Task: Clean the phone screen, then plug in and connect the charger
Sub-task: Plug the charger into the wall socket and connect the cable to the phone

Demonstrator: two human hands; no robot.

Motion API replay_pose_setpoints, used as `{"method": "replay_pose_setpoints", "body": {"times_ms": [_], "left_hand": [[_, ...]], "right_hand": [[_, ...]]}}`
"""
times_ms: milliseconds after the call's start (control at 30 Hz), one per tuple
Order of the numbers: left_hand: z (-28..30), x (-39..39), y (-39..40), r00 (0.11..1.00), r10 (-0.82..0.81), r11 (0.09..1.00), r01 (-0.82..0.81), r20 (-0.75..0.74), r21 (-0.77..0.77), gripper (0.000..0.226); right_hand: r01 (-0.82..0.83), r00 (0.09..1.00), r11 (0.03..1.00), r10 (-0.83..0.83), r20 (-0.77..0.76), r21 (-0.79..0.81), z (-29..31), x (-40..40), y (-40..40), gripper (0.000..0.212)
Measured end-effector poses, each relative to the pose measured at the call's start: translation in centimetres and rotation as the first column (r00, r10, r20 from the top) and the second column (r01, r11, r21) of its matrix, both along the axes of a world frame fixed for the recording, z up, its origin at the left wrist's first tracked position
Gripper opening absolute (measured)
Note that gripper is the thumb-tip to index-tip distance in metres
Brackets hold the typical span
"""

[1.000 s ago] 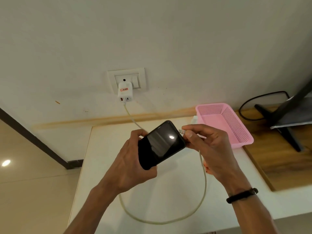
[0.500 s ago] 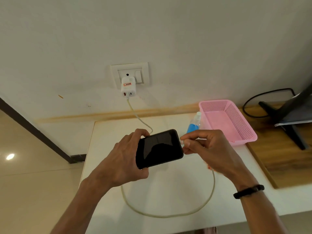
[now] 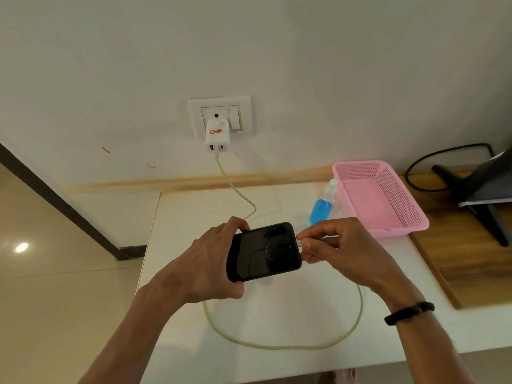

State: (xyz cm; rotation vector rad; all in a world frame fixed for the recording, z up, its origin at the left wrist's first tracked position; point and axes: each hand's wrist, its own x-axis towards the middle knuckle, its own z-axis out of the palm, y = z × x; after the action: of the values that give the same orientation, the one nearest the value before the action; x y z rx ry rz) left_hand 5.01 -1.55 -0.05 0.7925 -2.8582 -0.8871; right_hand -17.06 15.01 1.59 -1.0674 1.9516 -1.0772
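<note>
Phone [image 3: 264, 252] lowered and levelled, left hand [image 3: 213, 261] gripping it, right hand [image 3: 340, 250] pinching connector [image 3: 300, 243], port hidden.

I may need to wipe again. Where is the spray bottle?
In the head view the spray bottle stands on the white table, right of centre, against the pink basket's left side, behind the right hand.

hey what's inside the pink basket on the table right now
Nothing shows inside the pink basket: its perforated floor and far wall look bare. The near wall hides only a thin strip of floor. The spray bottle of blue liquid stands outside, by its left side.
</note>
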Motion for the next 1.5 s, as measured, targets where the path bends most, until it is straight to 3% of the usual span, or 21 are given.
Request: {"method": "replay_pose_setpoints", "body": {"times_ms": [100,300,500,767,1000,1233,1333,1500], "left_hand": [[-0.3,-0.1,0.0,0.998,-0.021,1.0,0.02,0.052,0.021,0.078],[-1.3,-0.8,0.3,0.989,-0.056,0.998,0.051,0.139,0.039,0.078],[-3.0,-1.5,0.9,0.977,-0.095,0.995,0.094,0.19,0.015,0.076],[-4.5,-1.8,1.0,0.964,-0.084,0.987,0.115,0.253,-0.113,0.079],[-4.4,-2.1,0.8,0.942,-0.066,0.989,0.105,0.329,-0.102,0.086],[-3.3,-1.9,0.4,0.922,-0.056,0.995,0.082,0.383,-0.054,0.097],[-1.9,-1.7,-0.2,0.948,-0.024,0.998,0.04,0.316,-0.044,0.091],[0.4,-1.0,-1.4,0.988,0.152,0.975,-0.15,-0.001,-0.161,0.047]], "right_hand": [[-0.022,0.999,0.996,0.025,-0.029,0.09,-0.3,0.0,-0.1,0.014],[-0.027,0.96,0.941,0.118,-0.253,0.338,-1.6,-0.2,0.1,0.021],[0.025,0.856,0.868,0.237,-0.459,0.495,-2.9,0.7,-0.2,0.02],[0.023,0.814,0.812,0.324,-0.483,0.583,-3.9,1.7,-0.9,0.029],[0.074,0.786,0.807,0.315,-0.532,0.586,-4.0,2.2,-1.2,0.03],[0.08,0.828,0.842,0.242,-0.506,0.534,-4.3,1.7,-1.1,0.033],[0.111,0.85,0.863,0.175,-0.497,0.493,-4.4,1.0,-0.8,0.036],[0.148,0.854,0.91,0.08,-0.514,0.386,-4.4,0.7,-1.1,0.032]]}}
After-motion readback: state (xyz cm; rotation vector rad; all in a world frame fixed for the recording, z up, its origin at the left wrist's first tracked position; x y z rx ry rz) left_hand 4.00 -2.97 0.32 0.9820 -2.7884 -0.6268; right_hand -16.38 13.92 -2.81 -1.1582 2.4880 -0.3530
